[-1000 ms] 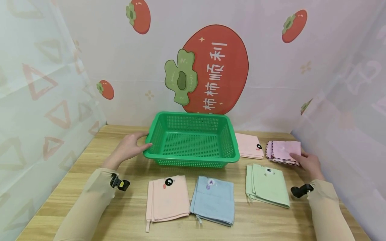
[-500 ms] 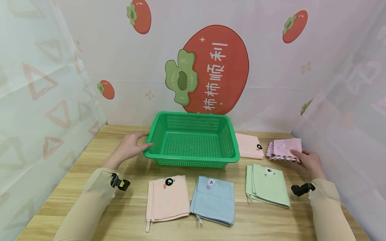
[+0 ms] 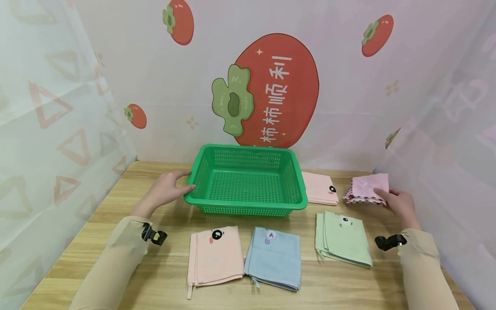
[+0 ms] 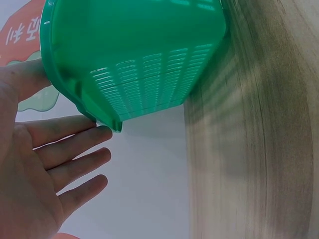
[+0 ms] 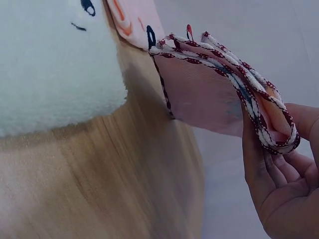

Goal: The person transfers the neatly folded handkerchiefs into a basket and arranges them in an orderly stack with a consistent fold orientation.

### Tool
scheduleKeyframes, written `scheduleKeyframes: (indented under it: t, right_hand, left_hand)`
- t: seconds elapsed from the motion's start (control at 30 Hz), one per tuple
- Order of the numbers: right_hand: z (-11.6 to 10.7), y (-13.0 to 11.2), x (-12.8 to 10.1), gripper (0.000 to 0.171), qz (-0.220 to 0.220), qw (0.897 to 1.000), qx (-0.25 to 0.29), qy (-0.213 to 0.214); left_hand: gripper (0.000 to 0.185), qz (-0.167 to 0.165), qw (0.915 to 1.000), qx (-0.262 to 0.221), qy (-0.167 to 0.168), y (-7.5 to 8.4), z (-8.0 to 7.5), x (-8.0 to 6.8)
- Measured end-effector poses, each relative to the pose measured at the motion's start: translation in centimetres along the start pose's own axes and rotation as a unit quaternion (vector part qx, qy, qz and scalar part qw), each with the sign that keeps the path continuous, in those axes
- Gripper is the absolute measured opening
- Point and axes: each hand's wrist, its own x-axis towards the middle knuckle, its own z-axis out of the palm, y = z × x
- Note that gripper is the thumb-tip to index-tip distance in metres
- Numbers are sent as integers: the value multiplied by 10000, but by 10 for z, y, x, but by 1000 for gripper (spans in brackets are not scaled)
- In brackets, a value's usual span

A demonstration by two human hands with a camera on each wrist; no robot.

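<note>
A green plastic basket [image 3: 246, 185] with slotted walls stands at the back of the table. My left hand [image 3: 166, 189] touches its left rim, the thumb over the edge; in the left wrist view the fingers are nearly straight and spread. At the back right, my right hand [image 3: 401, 206] pinches a folded pinkish-purple towel [image 3: 366, 186] with checked trim by its right side. In the right wrist view the towel's folded layers [image 5: 264, 109] lie between thumb and fingers, and the towel is tilted. Its far edge appears close to the tabletop; contact cannot be told.
A pink towel [image 3: 319, 188] lies partly behind the basket's right side. A green towel [image 3: 342, 239] is in front of my right hand. Nearer the front lie a peach towel [image 3: 217, 256] and a blue towel [image 3: 274, 258]. Printed cloth walls [image 3: 348, 107] border the wooden table [image 3: 162, 275].
My right hand has raised the right side of the pinkish-purple towel and shifted slightly right. The left hand and basket have stayed still.
</note>
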Motion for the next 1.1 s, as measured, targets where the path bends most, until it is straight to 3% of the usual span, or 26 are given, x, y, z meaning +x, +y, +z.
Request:
scheduleKeyframes:
  t: [0.33,0.57,0.8,0.9,1.1]
  right_hand:
    - [-1,-12,-7,75,-135,9993,350,-30]
    - [-1,-18,-9,78,-204,9993,296,34]
    - [-1,-27,-10,78,-262,9975,651,73]
    - [-1,-32,-11,66,-337,9963,791,74]
    - [1,-41,-14,20,-522,9893,1362,41]
  left_hand:
    - [62,-54,9999,55,-105,1,-3,0]
    - [62,-58,9999,29,-119,2,-3,1]
    - [62,-19,10000,22,-72,0,-2,2]
    - [63,-9,10000,22,-58,0,-2,2]
    - [63,-50,9999,30,-112,1,-3,0]
